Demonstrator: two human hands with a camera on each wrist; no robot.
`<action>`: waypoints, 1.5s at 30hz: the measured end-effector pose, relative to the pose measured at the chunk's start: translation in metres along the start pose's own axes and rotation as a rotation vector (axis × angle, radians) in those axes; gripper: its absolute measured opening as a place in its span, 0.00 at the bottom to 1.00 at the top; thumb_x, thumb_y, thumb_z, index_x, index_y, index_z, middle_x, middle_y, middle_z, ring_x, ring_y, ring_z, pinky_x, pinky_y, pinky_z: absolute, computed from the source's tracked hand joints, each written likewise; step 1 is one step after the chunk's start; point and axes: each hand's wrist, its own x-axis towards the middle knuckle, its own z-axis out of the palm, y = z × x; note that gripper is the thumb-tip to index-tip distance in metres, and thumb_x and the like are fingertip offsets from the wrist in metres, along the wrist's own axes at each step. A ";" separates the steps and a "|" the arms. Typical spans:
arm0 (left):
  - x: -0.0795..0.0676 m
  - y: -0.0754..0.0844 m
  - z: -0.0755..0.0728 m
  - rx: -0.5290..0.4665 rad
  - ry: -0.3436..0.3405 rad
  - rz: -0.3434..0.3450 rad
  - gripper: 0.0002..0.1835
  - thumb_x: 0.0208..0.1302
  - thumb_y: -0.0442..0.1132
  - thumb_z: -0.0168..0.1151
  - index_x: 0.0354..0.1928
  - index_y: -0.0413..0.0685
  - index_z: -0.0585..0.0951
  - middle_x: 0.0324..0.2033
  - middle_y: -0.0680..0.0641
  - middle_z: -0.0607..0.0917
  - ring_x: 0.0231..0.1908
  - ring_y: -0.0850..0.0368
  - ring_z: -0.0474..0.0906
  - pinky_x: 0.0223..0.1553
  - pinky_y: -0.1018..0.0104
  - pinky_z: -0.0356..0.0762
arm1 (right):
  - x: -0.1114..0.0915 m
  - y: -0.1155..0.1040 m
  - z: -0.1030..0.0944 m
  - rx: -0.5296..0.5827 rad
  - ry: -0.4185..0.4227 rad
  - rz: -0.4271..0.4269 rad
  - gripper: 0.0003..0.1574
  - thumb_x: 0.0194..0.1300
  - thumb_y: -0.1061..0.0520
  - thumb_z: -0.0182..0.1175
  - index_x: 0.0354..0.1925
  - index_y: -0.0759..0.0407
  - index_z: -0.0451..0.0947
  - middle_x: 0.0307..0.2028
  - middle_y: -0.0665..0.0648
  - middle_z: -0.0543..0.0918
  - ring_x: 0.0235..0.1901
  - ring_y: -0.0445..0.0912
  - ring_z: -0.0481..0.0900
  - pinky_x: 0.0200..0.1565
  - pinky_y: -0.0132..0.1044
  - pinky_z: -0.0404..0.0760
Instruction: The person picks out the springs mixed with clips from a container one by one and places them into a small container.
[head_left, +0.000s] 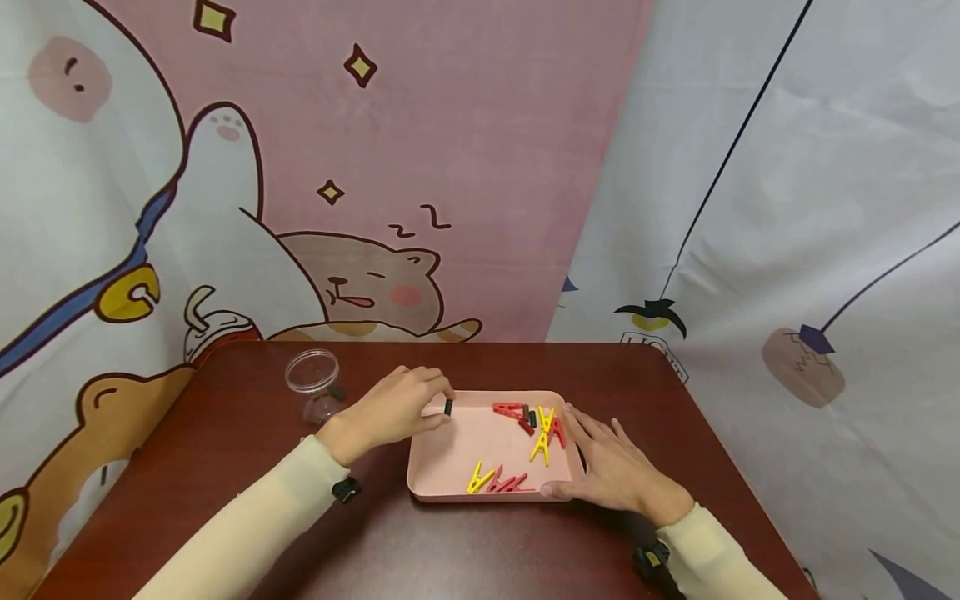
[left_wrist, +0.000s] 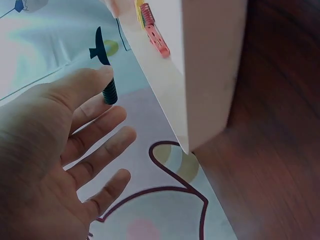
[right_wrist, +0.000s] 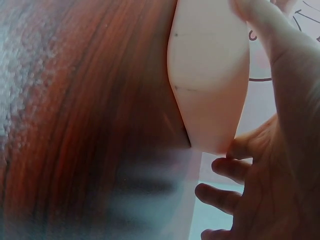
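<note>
Over the back-left corner of a pink tray (head_left: 450,467), my left hand (head_left: 397,408) pinches a small dark green ridged cylinder (left_wrist: 110,92) between thumb and index finger. Its other fingers spread apart, loosely bent. My right hand (head_left: 615,467) rests against the tray's right end, thumb at the front rim and index finger near the back corner. In the right wrist view its remaining fingers extend away from the tray wall (right_wrist: 210,65). Inside the tray lie yellow clothespins (head_left: 540,446), red clothespins (head_left: 506,482), and a few red and dark green ridged cylinders (head_left: 532,419).
A clear round jar (head_left: 313,372) stands on the brown table (head_left: 465,550) left of the tray, with dark green pieces in it. Behind the table's far edge hangs a cartoon-printed cloth (head_left: 480,167).
</note>
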 end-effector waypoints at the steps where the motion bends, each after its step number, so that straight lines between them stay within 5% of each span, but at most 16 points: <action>1: -0.003 -0.002 0.000 -0.002 0.005 -0.005 0.18 0.73 0.50 0.85 0.58 0.54 0.92 0.55 0.52 0.94 0.54 0.53 0.92 0.58 0.46 0.86 | 0.000 0.000 0.000 -0.001 0.000 -0.002 0.89 0.60 0.06 0.67 0.95 0.59 0.54 0.92 0.65 0.64 0.89 0.65 0.68 0.86 0.85 0.54; 7: -0.018 -0.016 -0.003 -0.003 0.020 -0.038 0.17 0.72 0.48 0.85 0.57 0.54 0.92 0.53 0.53 0.94 0.45 0.58 0.85 0.56 0.47 0.85 | 0.001 -0.001 -0.001 -0.006 0.003 -0.009 0.89 0.59 0.06 0.67 0.94 0.60 0.55 0.91 0.65 0.65 0.88 0.65 0.69 0.86 0.85 0.55; 12: -0.026 -0.023 -0.007 0.008 0.030 -0.050 0.16 0.73 0.48 0.85 0.57 0.54 0.92 0.54 0.52 0.94 0.49 0.57 0.89 0.57 0.45 0.87 | 0.001 -0.002 -0.001 -0.002 -0.004 0.002 0.90 0.59 0.06 0.67 0.95 0.59 0.53 0.91 0.65 0.65 0.88 0.66 0.69 0.86 0.84 0.54; 45: -0.043 -0.040 -0.028 0.018 0.104 -0.095 0.16 0.73 0.48 0.84 0.56 0.52 0.92 0.52 0.50 0.94 0.47 0.54 0.89 0.54 0.44 0.88 | 0.000 -0.002 0.000 -0.007 -0.010 0.017 0.92 0.57 0.04 0.67 0.95 0.59 0.53 0.91 0.65 0.66 0.88 0.66 0.68 0.86 0.84 0.54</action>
